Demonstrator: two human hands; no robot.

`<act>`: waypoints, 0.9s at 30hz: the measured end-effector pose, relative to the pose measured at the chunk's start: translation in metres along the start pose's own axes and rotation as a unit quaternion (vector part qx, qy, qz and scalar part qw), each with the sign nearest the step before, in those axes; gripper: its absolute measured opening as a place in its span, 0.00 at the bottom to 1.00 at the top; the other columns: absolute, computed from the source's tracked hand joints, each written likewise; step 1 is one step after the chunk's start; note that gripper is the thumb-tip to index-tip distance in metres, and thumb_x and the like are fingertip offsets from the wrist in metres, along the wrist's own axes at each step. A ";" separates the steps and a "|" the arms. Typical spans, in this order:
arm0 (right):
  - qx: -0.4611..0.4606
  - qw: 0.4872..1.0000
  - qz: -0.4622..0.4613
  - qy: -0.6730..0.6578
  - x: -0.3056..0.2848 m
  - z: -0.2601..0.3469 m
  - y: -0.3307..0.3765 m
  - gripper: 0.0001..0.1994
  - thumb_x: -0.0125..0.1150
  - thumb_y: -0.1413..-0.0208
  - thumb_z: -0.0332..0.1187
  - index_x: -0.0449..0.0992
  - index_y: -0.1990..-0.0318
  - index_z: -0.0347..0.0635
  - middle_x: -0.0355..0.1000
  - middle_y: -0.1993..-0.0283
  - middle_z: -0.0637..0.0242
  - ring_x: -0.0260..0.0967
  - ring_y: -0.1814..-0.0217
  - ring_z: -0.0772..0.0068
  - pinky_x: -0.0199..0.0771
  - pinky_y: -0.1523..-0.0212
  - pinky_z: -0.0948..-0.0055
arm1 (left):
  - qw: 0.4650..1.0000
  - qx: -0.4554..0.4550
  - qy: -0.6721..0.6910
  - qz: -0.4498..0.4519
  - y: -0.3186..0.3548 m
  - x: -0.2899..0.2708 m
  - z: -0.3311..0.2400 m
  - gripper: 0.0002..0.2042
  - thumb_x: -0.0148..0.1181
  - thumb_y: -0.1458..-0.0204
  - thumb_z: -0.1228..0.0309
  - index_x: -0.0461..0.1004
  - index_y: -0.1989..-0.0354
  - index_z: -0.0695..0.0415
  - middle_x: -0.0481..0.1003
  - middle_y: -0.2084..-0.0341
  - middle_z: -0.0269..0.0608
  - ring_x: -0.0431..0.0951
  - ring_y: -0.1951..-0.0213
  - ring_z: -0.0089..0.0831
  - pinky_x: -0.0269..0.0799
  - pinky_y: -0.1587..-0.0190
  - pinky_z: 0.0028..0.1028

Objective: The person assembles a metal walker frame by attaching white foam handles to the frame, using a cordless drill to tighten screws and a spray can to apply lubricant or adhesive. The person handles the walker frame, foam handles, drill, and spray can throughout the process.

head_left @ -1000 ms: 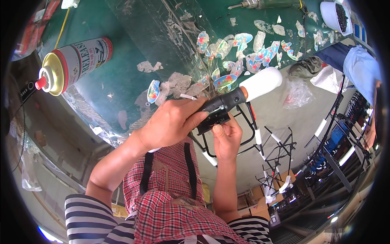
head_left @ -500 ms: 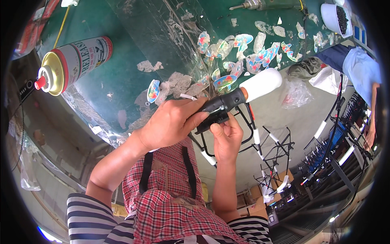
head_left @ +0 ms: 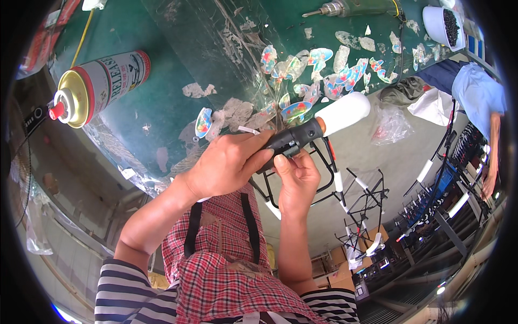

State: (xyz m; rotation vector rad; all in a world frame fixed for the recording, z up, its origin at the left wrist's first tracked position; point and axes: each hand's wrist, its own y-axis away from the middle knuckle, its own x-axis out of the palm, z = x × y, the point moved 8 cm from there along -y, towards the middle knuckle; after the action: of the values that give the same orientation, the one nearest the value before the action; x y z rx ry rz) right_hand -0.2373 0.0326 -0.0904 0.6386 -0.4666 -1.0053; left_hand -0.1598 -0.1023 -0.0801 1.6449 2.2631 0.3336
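My left hand [head_left: 229, 162] is closed round the near end of a black fitting [head_left: 299, 134], a thick tube-shaped piece with a slot in its side. An orange ring and a rounded white grip [head_left: 344, 114] continue from its far end. From the right, my right hand [head_left: 298, 181] presses thumb and fingers against the fitting's underside, by the slot. A small part inside the slot is too small to name. Below hangs a black tube frame [head_left: 325, 183], partly hidden by my right hand. The fitting's near end is hidden under my left fingers.
A red-capped spray can [head_left: 108, 83] lies on the green table [head_left: 167, 70]. Colourful stickers [head_left: 345, 75] and clear scraps cover its right edge. Farther back are a power drill [head_left: 350, 7] and a white tub [head_left: 440, 26] of black bits. Another person's arm [head_left: 492, 156] is at far right.
My right thumb has shifted slightly left along the fitting. The shiny black piece under it sticks out less, and the slot now shows more. The left hand keeps its hold.
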 end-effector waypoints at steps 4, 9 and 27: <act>0.014 1.000 0.013 0.003 -0.001 0.000 -0.007 0.16 0.67 0.50 0.21 0.73 0.53 0.29 0.75 0.57 0.63 0.71 0.57 0.78 0.72 0.56 0.79 | 0.998 0.003 -0.044 0.035 0.001 -0.001 -0.008 0.30 0.66 0.52 0.68 0.64 0.42 0.67 0.75 0.69 0.53 0.78 0.67 0.48 0.73 0.64 0.35; 0.021 0.999 0.044 -0.006 0.004 0.005 -0.011 0.17 0.68 0.50 0.20 0.73 0.52 0.27 0.75 0.58 0.63 0.71 0.58 0.78 0.73 0.57 0.78 | 0.982 0.008 -0.180 -0.051 0.004 0.010 -0.012 0.32 0.70 0.60 0.69 0.66 0.45 0.66 0.76 0.68 0.51 0.79 0.67 0.48 0.75 0.66 0.38; 0.041 0.987 0.137 -0.072 0.004 -0.014 -0.024 0.21 0.70 0.49 0.27 0.73 0.49 0.29 0.75 0.56 0.65 0.70 0.54 0.77 0.69 0.51 0.76 | 0.951 -0.024 -0.294 -0.091 0.005 0.021 -0.017 0.24 0.69 0.60 0.66 0.68 0.55 0.63 0.75 0.77 0.48 0.78 0.75 0.47 0.74 0.73 0.38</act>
State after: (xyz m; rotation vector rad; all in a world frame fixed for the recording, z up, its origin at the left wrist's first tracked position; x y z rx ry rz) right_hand -0.2419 0.0237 -0.1166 0.5597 -0.7070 -0.7764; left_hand -0.1678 -0.0805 -0.0655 1.2750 1.9030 -0.1363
